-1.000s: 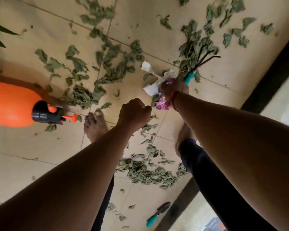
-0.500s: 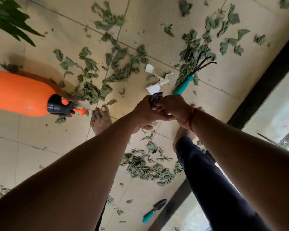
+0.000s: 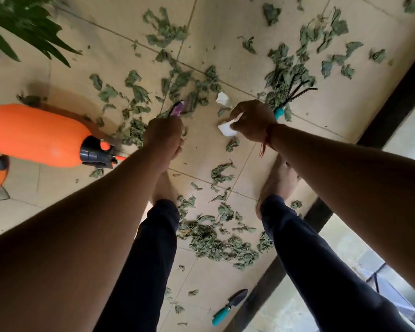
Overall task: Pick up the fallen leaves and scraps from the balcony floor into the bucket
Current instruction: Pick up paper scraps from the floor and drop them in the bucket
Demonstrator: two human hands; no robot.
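Note:
Dry green leaves (image 3: 177, 82) lie scattered over the beige floor tiles, with a thick pile (image 3: 216, 240) between my feet. My left hand (image 3: 163, 133) grips a purple wrapper scrap (image 3: 177, 109) that sticks out above its fingers. My right hand (image 3: 252, 121) pinches a white paper scrap (image 3: 227, 128) down at the floor. Another white scrap (image 3: 222, 99) lies just beyond it. No bucket is in view.
An orange spray bottle (image 3: 36, 135) lies on its side at the left. A teal-handled hand rake (image 3: 290, 97) rests among leaves beyond my right hand. A teal-handled trowel (image 3: 229, 306) lies near the dark threshold strip (image 3: 393, 97). Plant leaves (image 3: 22, 27) hang at top left.
My hands met at the centre and the purple wrapper passed from right to left. They have since parted, and my right hand has taken hold of the white paper.

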